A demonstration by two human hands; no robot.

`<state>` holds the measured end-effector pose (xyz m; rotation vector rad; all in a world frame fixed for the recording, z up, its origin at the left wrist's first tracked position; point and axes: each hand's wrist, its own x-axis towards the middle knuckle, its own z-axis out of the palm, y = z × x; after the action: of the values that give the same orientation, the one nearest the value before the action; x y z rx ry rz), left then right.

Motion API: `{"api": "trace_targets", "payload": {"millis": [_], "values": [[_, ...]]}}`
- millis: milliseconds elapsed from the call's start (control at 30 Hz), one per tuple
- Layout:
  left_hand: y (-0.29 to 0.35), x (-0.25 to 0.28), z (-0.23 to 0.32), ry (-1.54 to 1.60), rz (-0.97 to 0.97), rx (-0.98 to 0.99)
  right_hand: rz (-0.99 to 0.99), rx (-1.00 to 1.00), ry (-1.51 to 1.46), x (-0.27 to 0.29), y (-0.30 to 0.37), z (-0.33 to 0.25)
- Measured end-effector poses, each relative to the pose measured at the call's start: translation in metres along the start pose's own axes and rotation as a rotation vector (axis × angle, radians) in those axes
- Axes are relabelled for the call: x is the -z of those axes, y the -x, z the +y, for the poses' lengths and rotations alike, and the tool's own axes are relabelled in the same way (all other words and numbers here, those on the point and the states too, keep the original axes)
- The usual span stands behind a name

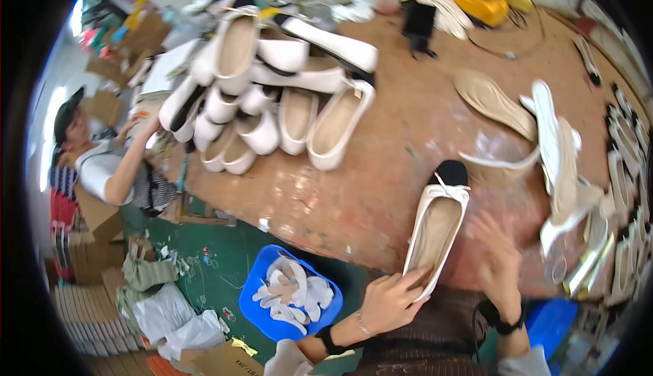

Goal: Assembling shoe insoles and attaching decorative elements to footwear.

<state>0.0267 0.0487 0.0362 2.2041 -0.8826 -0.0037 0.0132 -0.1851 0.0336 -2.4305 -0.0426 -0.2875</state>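
One shoe [445, 214] slanting lengthwise, toe [451, 172] away; left hand [390, 306] pinching heel [423, 294], right hand [498, 257] spread.

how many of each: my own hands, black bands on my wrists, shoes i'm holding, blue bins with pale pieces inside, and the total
Hands (left hand, right hand): 2
Black wristbands: 2
Held shoe: 1
Blue bin holding pale pieces: 1
Total: 6

Left grip [389, 304] on black-toed flat [435, 230], blurred right grip [500, 262] near, piled shoes [260, 133]
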Motion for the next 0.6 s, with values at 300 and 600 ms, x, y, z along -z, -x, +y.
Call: {"api": "trace_targets", "payload": {"millis": [300, 600], "values": [[-0.095, 0.243, -0.076, -0.584, 0.406, -0.008, 0.048, -0.324, 0.240, -0.008, 0.052, 0.039], [-0.174, 0.310, -0.254, -0.810, 0.533, 0.421, 0.194, -0.217, 0.333, -0.047, 0.067, 0.060]]}}
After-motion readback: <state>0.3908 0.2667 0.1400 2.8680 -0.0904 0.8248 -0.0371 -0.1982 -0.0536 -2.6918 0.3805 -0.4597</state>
